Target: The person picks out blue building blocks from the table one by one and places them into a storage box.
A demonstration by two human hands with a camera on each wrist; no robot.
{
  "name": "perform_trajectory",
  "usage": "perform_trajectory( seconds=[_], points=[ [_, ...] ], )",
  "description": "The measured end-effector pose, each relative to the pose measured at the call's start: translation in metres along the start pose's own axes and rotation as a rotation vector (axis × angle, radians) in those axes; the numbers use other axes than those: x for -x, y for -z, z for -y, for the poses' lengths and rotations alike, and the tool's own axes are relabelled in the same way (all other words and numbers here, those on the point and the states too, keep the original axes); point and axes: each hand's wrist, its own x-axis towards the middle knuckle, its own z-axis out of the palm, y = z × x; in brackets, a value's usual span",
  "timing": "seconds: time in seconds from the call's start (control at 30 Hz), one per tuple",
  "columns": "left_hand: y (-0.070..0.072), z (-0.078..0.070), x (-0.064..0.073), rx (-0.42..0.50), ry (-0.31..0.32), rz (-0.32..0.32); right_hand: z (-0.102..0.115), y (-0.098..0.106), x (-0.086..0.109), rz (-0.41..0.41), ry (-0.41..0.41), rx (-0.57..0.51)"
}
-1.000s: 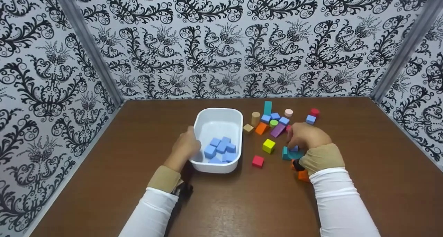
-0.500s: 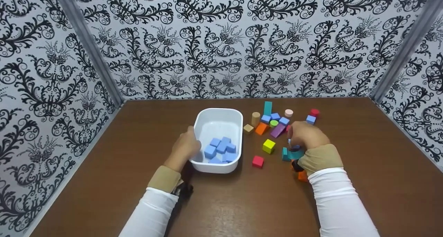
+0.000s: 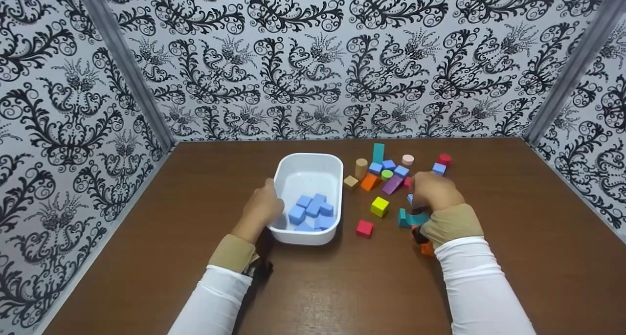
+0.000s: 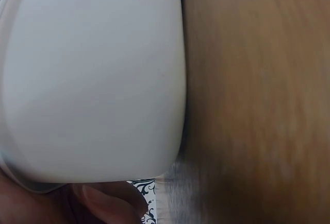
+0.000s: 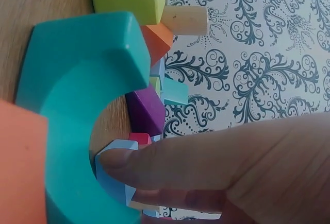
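Note:
My left hand grips the left rim of a white plastic tub. Several blue blocks lie in the tub's near half. In the left wrist view the tub's outer wall fills much of the frame, with fingers at its rim. Over to the right, my right hand pinches a blue block on the table, with the thumb on its near face. That block sits just behind a teal arch block, whose curved opening faces it.
Beyond the right hand lie a purple block, an orange wedge, a tan cylinder and more blue blocks. A yellow cube and a red cube stand between tub and right hand. Patterned walls enclose the table.
My right hand has shifted slightly, and more of the blue block at its fingertips shows now. The left hand and tub stay where they were.

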Motion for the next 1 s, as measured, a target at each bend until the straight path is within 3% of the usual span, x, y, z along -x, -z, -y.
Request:
perform_trajectory(
  seconds=[0.43,0.77,1.0],
  points=[
    [-0.001,0.001,-0.002,-0.001,-0.002,-0.003,0.006,0.005,0.004,-0.081,0.081,-0.033],
    [0.000,0.002,0.000,0.024,-0.011,-0.019,0.028,0.010,0.015,-0.086,0.085,-0.066],
    [-0.001,0.003,-0.001,0.016,-0.019,-0.025,0.043,0.007,0.013,-0.158,0.169,-0.083]
  ],
)
